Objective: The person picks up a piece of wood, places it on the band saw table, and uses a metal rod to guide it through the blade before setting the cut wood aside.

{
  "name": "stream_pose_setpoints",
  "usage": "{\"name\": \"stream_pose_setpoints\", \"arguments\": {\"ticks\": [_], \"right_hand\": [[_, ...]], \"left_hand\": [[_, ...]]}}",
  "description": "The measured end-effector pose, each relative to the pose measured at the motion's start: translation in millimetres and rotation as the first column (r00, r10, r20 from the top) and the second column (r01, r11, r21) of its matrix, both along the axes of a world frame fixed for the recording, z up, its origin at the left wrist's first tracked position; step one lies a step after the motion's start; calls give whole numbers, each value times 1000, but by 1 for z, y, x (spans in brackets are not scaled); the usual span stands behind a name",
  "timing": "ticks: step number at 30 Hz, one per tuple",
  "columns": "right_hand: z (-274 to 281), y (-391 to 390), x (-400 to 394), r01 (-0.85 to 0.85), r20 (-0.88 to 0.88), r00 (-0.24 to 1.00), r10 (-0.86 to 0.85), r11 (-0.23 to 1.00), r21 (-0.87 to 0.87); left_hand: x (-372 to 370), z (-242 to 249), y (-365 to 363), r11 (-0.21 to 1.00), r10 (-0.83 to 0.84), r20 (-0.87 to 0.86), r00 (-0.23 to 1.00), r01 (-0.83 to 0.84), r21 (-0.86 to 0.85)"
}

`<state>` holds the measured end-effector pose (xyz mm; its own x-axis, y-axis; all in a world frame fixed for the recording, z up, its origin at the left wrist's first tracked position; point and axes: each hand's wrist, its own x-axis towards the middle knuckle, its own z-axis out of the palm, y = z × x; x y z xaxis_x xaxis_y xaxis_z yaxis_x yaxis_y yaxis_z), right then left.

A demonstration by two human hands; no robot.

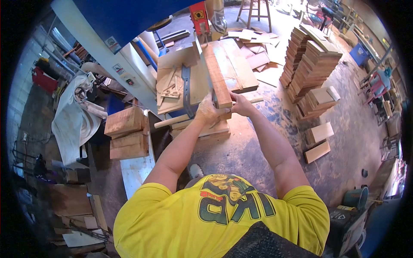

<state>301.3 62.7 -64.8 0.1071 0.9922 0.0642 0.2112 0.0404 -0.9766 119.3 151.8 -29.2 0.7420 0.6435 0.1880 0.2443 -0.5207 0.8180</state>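
Nearest, below the hands, is the yellow printed shirt (185, 219). The left hand (208, 111) and right hand (242, 105) close around the near end of a long, reddish-brown wooden block (218, 79), left fingers along its left side and under the end, right fingers against its right side. The block lies between the hands, its long axis running away from the person and leaning slightly left; its near end face points toward the shirt, its far end toward the red guard (198, 18) with a yellow warning label. Some fingertips are hidden behind or beneath the wood, so their exact grip cannot be told.

Left of the block, a blue-grey bar (186, 88) crosses the wooden worktop (167, 81); to its right is a pale wooden slab (236, 66). Beyond, loose boards (258, 51) cover the floor. The block's far end is hard to make out near the guard, and the blue machine housing (124, 15) is cut off above.
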Motion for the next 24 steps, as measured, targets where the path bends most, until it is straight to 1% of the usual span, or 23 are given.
{"name": "stream_pose_setpoints", "arguments": {"ticks": [2,4,5,6,8,9,10,11,12,13,14,16,20,22,24], "right_hand": [[-1,-3,-1,-38,-69,997,39,999,13],[-8,-8,-3,-49,-105,993,48,999,-11],[-6,-4,1,-63,-125,990,61,998,-19],[-6,-6,0,-55,-109,993,51,998,-33],[2,-14,-9,-1,-25,1000,5,988,157],[-2,-17,-9,-2,-17,1000,4,988,157],[-8,-19,-12,104,98,989,-110,992,66],[-14,-21,-15,219,217,953,-210,976,-15],[-20,-22,-17,219,215,954,-209,976,-20],[-21,-23,-20,272,220,938,-268,962,13],[-21,-23,-22,324,224,918,-326,945,48],[-18,-22,-24,326,255,910,-326,944,44],[-7,-21,-26,338,342,877,-337,939,58],[-3,-21,-27,346,340,877,-339,937,42],[0,-20,-28,352,338,877,-341,935,29]], "left_hand": [[-1,6,-6,1000,2,0,1000,-2,-3],[-3,15,-10,998,62,-95,994,-59,34],[0,15,-6,997,65,-85,994,-62,42],[-1,11,-5,997,62,-59,996,-59,59],[0,-1,-4,996,50,-29,998,-48,69],[1,-6,-1,998,50,-12,999,-50,48],[0,-2,-2,998,54,0,999,-54,26],[-1,1,-4,998,55,-2,999,-54,23],[-1,5,-6,997,80,-53,995,-79,18],[-2,11,-8,994,105,-103,989,-104,14],[-2,11,-9,994,106,-104,989,-105,11],[-3,10,-8,990,100,-88,991,-90,109],[-1,7,-5,988,109,-65,992,-101,120],[-1,10,-5,992,106,-96,990,-98,85],[0,7,-5,988,126,-91,988,-117,97]]}}
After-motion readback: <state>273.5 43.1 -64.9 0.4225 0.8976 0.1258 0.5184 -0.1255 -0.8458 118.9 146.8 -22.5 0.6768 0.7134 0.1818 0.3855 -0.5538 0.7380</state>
